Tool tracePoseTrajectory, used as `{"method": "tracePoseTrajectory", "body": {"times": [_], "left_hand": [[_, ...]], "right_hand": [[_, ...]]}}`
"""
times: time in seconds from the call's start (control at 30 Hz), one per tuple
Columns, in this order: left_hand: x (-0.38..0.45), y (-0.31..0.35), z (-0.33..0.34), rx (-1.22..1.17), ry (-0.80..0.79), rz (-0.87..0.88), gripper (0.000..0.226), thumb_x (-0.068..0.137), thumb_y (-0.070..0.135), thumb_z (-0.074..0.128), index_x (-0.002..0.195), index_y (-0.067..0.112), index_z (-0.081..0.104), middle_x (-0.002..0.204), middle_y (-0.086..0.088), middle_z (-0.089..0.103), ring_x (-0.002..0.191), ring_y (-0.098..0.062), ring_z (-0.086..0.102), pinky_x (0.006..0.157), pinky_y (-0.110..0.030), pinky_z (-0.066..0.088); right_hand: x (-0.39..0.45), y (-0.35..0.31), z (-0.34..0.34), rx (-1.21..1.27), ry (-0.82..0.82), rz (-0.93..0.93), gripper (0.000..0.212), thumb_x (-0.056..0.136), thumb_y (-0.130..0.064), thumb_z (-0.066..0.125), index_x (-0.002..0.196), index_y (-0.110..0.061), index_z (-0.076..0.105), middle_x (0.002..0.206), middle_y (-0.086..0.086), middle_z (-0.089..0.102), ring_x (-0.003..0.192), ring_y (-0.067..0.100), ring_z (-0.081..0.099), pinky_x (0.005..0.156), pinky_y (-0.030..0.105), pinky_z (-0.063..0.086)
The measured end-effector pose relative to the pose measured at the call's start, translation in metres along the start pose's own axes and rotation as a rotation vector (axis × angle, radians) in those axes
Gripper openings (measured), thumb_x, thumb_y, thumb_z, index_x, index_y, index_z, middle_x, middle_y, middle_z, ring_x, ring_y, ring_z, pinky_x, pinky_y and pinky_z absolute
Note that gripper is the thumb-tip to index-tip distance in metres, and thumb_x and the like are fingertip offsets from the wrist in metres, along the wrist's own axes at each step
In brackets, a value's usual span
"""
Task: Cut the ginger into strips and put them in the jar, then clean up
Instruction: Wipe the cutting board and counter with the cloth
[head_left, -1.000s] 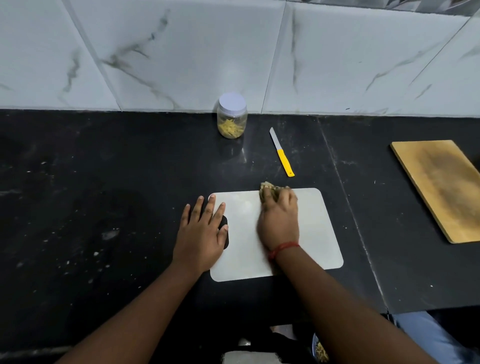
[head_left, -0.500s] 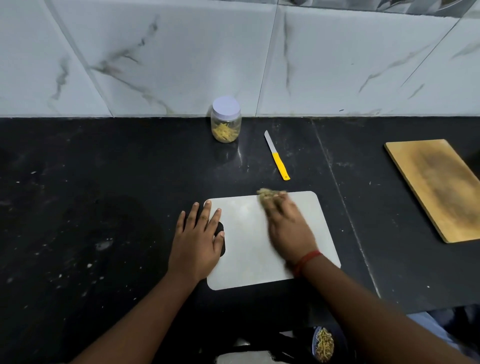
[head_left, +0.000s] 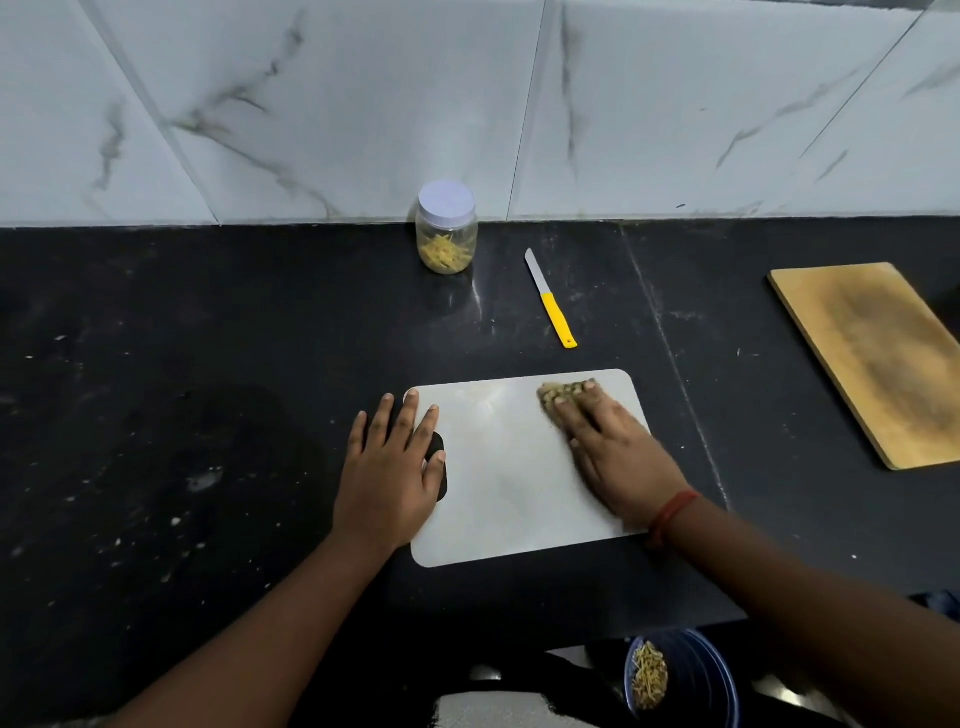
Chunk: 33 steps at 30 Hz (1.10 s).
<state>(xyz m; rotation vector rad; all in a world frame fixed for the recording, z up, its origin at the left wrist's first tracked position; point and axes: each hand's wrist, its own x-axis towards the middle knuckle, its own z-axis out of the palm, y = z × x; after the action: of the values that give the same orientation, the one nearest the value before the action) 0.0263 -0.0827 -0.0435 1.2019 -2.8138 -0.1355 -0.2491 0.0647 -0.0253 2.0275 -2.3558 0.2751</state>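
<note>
A white cutting board lies on the black counter in front of me. My left hand rests flat on the board's left edge, fingers straight, over its dark handle hole. My right hand presses a greenish-brown scrub pad onto the board's far right corner with straight fingers; the hand is motion-blurred. A closed clear jar with a pale lid holds yellow ginger strips by the wall. A yellow-handled knife lies on the counter between the jar and the board.
A wooden cutting board lies at the right. Below the counter's front edge, a blue bowl holds yellowish scraps. Marble wall tiles back the counter. The black counter carries pale specks on the left.
My right hand has slid the scrub pad from the middle of the board's far edge toward the far right corner. My left hand stays on the board's left edge.
</note>
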Motion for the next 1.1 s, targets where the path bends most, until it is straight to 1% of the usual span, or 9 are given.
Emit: {"method": "tracePoseTrajectory", "body": {"times": [0.1, 0.23, 0.37, 0.5, 0.6, 0.73, 0.83, 0.97, 1.1], "left_hand": [[0.0, 0.001, 0.0, -0.005, -0.001, -0.006, 0.059, 0.101, 0.045, 0.03, 0.156, 0.024, 0.04, 0.168, -0.003, 0.026, 0.155, -0.029, 0.019, 0.125, -0.052, 0.016], [0.0, 0.0, 0.001, -0.008, -0.009, -0.003, 0.06, 0.101, 0.046, 0.029, 0.156, 0.025, 0.038, 0.168, -0.003, 0.025, 0.155, -0.029, 0.019, 0.125, -0.052, 0.016], [0.0, 0.001, 0.001, -0.023, 0.002, -0.008, 0.06, 0.1, 0.045, 0.031, 0.155, 0.023, 0.041, 0.167, -0.003, 0.028, 0.155, -0.03, 0.021, 0.124, -0.053, 0.018], [0.0, 0.0, 0.0, -0.02, -0.014, -0.004, 0.061, 0.1, 0.046, 0.028, 0.156, 0.024, 0.04, 0.167, -0.003, 0.027, 0.155, -0.029, 0.02, 0.125, -0.052, 0.016], [0.0, 0.002, -0.001, -0.031, -0.016, -0.014, 0.061, 0.1, 0.046, 0.029, 0.155, 0.024, 0.04, 0.167, -0.002, 0.027, 0.155, -0.028, 0.02, 0.125, -0.051, 0.015], [0.0, -0.001, -0.001, -0.053, -0.011, -0.007, 0.063, 0.1, 0.046, 0.029, 0.157, 0.021, 0.038, 0.167, -0.002, 0.027, 0.155, -0.027, 0.019, 0.125, -0.051, 0.015], [0.0, 0.0, 0.0, -0.066, -0.02, -0.023, 0.066, 0.1, 0.048, 0.027, 0.158, 0.018, 0.036, 0.168, -0.003, 0.024, 0.156, -0.027, 0.018, 0.126, -0.051, 0.015], [0.0, -0.019, -0.002, -0.078, -0.014, -0.055, 0.07, 0.1, 0.054, 0.022, 0.16, 0.019, 0.029, 0.169, -0.005, 0.02, 0.156, -0.028, 0.016, 0.125, -0.053, 0.013], [-0.004, -0.056, -0.006, -0.046, -0.004, -0.129, 0.071, 0.1, 0.058, 0.021, 0.16, 0.02, 0.03, 0.169, -0.007, 0.019, 0.157, -0.029, 0.012, 0.125, -0.055, 0.011]], "right_hand": [[0.018, -0.006, 0.0, 0.027, 0.147, 0.394, 0.054, 0.094, -0.015, 0.038, 0.147, -0.007, 0.039, 0.149, 0.017, 0.038, 0.138, 0.041, 0.032, 0.113, 0.048, 0.031], [0.016, -0.05, 0.014, -0.03, 0.019, -0.022, 0.056, 0.094, -0.015, 0.042, 0.149, -0.01, 0.036, 0.149, 0.016, 0.039, 0.14, 0.04, 0.03, 0.114, 0.046, 0.03], [0.037, -0.062, 0.014, 0.011, 0.051, 0.44, 0.061, 0.092, -0.015, 0.032, 0.153, -0.011, 0.026, 0.154, 0.016, 0.031, 0.144, 0.042, 0.02, 0.113, 0.049, 0.028], [0.035, -0.097, 0.018, 0.023, -0.004, -0.038, 0.059, 0.096, -0.015, 0.041, 0.153, -0.015, 0.028, 0.151, 0.015, 0.036, 0.142, 0.038, 0.028, 0.115, 0.043, 0.029], [0.051, -0.095, 0.017, 0.095, 0.046, 0.315, 0.059, 0.094, -0.014, 0.04, 0.152, -0.014, 0.03, 0.153, 0.016, 0.034, 0.142, 0.041, 0.025, 0.114, 0.047, 0.03], [0.051, -0.108, 0.022, 0.032, -0.053, -0.007, 0.057, 0.097, -0.019, 0.041, 0.152, -0.014, 0.029, 0.152, 0.017, 0.036, 0.144, 0.038, 0.025, 0.116, 0.046, 0.029], [0.064, -0.104, 0.016, 0.077, -0.013, 0.258, 0.058, 0.092, -0.015, 0.043, 0.149, -0.01, 0.035, 0.149, 0.02, 0.038, 0.142, 0.041, 0.027, 0.111, 0.05, 0.034], [0.058, -0.115, 0.02, 0.046, -0.051, -0.001, 0.056, 0.097, -0.02, 0.042, 0.152, -0.015, 0.03, 0.153, 0.014, 0.035, 0.146, 0.035, 0.023, 0.116, 0.045, 0.029], [0.067, -0.128, 0.019, 0.103, -0.038, 0.212, 0.06, 0.093, -0.015, 0.037, 0.152, -0.013, 0.028, 0.155, 0.016, 0.032, 0.147, 0.038, 0.017, 0.114, 0.049, 0.029]]}}
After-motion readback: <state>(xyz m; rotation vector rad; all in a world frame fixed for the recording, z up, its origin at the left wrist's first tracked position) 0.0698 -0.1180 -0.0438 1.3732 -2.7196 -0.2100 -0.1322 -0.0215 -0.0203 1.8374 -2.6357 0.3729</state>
